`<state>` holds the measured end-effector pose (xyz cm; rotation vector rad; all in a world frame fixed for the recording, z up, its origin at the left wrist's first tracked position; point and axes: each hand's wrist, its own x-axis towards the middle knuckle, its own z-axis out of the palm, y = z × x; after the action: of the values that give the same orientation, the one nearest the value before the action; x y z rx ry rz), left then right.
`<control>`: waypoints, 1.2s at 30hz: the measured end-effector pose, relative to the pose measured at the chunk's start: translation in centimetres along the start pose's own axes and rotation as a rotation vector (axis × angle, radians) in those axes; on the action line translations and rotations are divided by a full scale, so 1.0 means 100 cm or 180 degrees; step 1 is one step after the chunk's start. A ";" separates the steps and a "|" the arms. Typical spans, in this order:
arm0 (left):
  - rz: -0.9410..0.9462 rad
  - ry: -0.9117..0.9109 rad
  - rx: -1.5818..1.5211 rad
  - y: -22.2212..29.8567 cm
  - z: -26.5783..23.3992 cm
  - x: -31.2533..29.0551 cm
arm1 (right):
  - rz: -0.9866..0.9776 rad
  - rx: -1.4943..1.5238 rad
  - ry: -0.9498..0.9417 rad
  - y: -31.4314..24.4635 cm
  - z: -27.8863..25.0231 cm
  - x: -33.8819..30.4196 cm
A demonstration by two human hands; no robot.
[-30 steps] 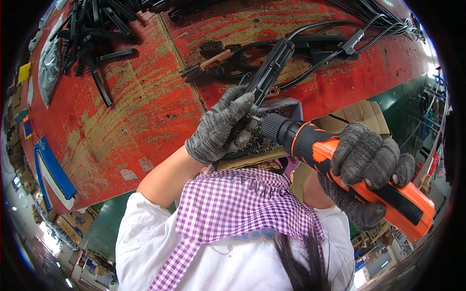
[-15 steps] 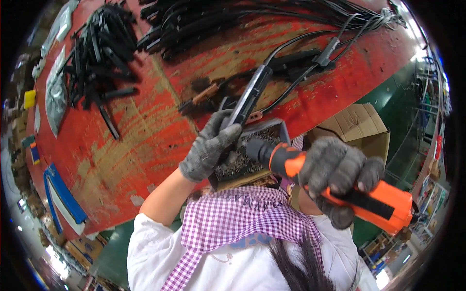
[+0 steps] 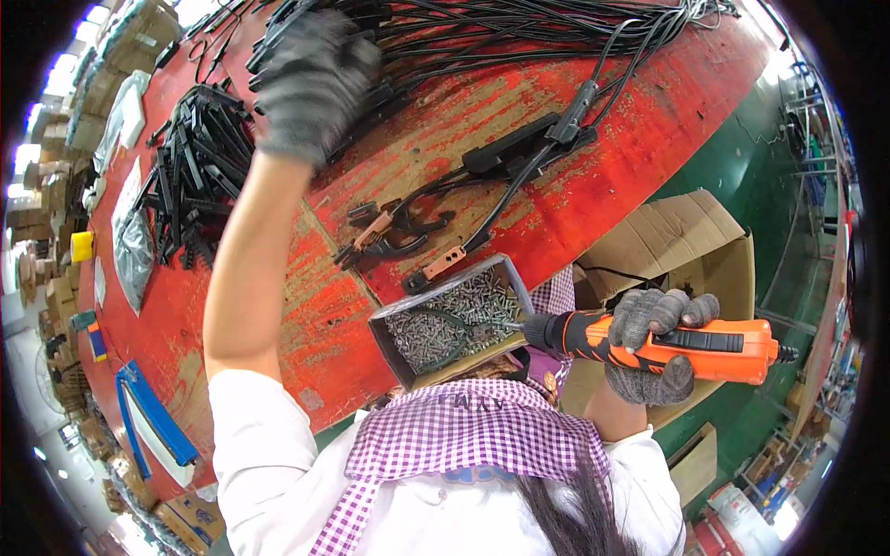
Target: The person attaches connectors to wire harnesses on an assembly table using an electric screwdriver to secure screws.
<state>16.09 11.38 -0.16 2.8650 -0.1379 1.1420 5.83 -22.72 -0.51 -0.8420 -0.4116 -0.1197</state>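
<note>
My left hand (image 3: 315,88), in a grey glove, reaches far forward over a pile of black handles and cables (image 3: 385,93). Motion smears its fingers, and whether it holds anything cannot be made out. My right hand (image 3: 654,343), also gloved, is wrapped round an orange and black power screwdriver (image 3: 714,350). The screwdriver lies level, its bit pointing left over an open box (image 3: 394,350) of small metal screws (image 3: 454,320). Just beyond the box, two black cables end in copper-coloured clamp jaws (image 3: 445,262). Black sleeves (image 3: 575,111) sit along these cables.
A heap of black plastic parts (image 3: 190,176) lies on the worn red table (image 3: 278,343) at the left. Blue and white strips (image 3: 158,417) rest by the near left edge. An open cardboard carton (image 3: 667,236) stands right of the table. Stacked cartons line the far left.
My left hand has swung from the screw box to the far left pile; the black handle it held is gone from there. The screwdriver has turned more level.
</note>
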 end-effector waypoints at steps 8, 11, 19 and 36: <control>-0.1124 -0.3430 -0.1876 0.101 -0.018 -0.133 | 0.0434 -0.0007 0.0050 0.008 -0.010 -0.002; -0.2365 -0.2358 -0.2747 0.074 -0.027 -0.121 | 0.0912 -0.0100 -0.0089 0.010 -0.008 -0.007; -0.3690 -0.3269 -0.5005 0.139 -0.065 -0.092 | 0.1755 -0.1041 -0.1102 0.020 -0.012 0.008; -0.1927 -0.3150 -0.2784 0.142 0.091 -0.018 | 0.2261 0.0249 -0.0623 0.006 -0.025 0.006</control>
<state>19.55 -3.42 -7.73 2.1100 0.1548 -0.4125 7.27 -24.17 -2.16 -0.8821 -0.2771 0.6363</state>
